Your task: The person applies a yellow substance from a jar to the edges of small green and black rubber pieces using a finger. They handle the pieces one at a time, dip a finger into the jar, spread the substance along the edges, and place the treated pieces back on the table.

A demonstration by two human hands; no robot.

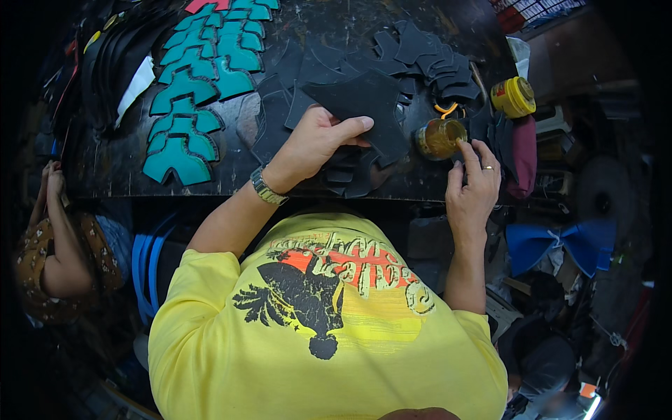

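Observation:
My left hand (318, 143), with a watch on its wrist, pinches a flat black cut piece (357, 101) between thumb and fingers. The piece has curved edges and is held up over other black pieces on the table. My right hand (474, 175) is at the rim of a small glass jar (439, 138) smeared inside with amber, glue-like stuff. Its thumb and fingertips are drawn together there; what they pinch is too small to make out.
Teal pieces with dark edges (183, 157) overlap in rows on the dark table (119, 183). More black pieces (448, 66) lie fanned out at the back. A yellow tub (513, 96) and maroon cloth (523, 154) are at the right edge. Another person's arm (66, 245) shows at left.

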